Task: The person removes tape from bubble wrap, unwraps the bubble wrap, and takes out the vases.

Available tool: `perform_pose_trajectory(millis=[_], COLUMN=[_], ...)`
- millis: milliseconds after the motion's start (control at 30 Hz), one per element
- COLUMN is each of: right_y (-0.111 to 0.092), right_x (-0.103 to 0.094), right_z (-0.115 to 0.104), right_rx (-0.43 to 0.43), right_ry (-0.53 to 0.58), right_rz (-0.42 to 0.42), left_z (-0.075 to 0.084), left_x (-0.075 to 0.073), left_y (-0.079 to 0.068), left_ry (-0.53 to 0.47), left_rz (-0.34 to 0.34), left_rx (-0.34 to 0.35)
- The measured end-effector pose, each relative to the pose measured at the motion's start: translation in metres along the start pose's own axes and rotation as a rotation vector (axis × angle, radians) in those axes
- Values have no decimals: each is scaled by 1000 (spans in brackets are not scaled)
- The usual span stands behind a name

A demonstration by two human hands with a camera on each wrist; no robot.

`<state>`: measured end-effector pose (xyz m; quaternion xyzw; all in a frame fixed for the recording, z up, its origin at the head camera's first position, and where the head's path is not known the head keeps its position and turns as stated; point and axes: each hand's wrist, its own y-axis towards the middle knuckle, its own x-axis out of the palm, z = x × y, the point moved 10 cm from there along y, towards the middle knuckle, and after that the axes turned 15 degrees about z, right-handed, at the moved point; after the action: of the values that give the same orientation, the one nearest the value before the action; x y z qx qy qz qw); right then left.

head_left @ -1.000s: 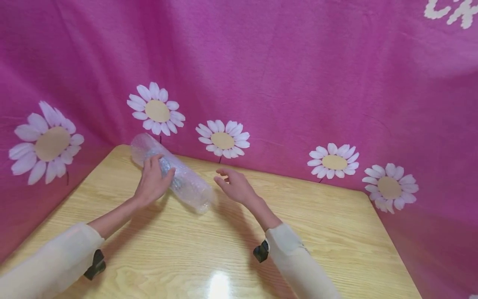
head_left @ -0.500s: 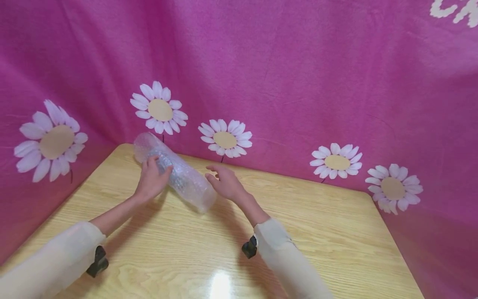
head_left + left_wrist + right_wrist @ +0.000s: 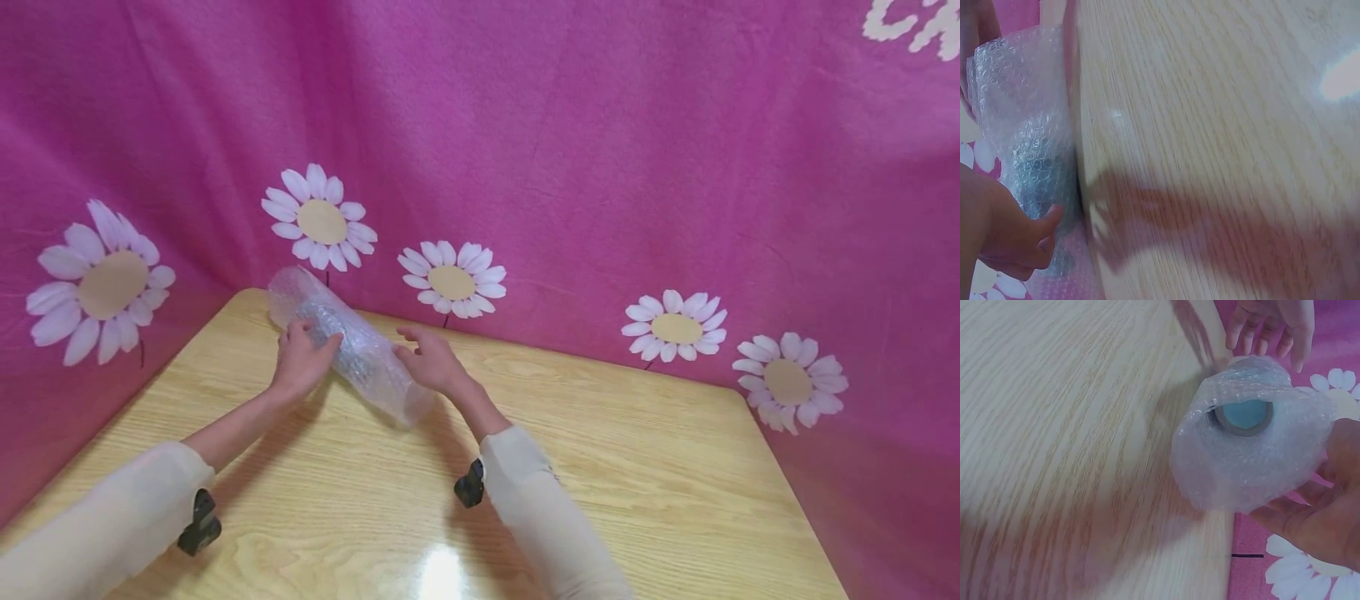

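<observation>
Bubble-wrap roll [image 3: 375, 377] is lying at between ten and eleven o'clock on the wooden table [image 3: 337, 500], its length running from half past ten down to half past four in the head view. A blue-grey item [image 3: 1244, 415] is sitting inside, showing hazily through the layers; the right wrist view is catching its pale round end through the gaping wrap. Left hand [image 3: 298, 367] is resting at the roll's nine o'clock side, thumb reaching over the wrap, fingers relaxed, not clenching; contact pressure can't tell. Right hand [image 3: 431, 364] is sitting at three o'clock, fingers loosely extended beside the wrap, gripping nothing; touch unclear. Progress, my read: item is already lying enclosed along its sides, so the rolling is looking mostly done. Near end, toward half past four, is gaping, not folded in, and no fastening is showing, so closing and securing are apparently remaining. Far end, half past ten, is showing too poorly to call.
</observation>
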<state>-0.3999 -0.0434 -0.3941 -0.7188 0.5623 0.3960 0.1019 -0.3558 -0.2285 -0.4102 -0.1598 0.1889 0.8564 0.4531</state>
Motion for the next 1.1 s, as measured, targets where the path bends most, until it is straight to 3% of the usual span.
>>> perform_pose_trajectory(millis=[267, 833, 967, 1100], right_y=[2, -2, -4, -5], right_x=[14, 38, 41, 47], right_z=[4, 6, 5, 3], right_rx=[48, 199, 235, 256], right_ry=[-16, 176, 225, 293], right_rz=[-55, -130, -154, -181], left_z=[-7, -14, -17, -24], left_x=[4, 7, 9, 15], left_y=[0, 3, 4, 3], left_ry=[-7, -28, -84, -175], left_rz=[-6, -20, -13, -48], left_rx=[-63, -140, -181, -250])
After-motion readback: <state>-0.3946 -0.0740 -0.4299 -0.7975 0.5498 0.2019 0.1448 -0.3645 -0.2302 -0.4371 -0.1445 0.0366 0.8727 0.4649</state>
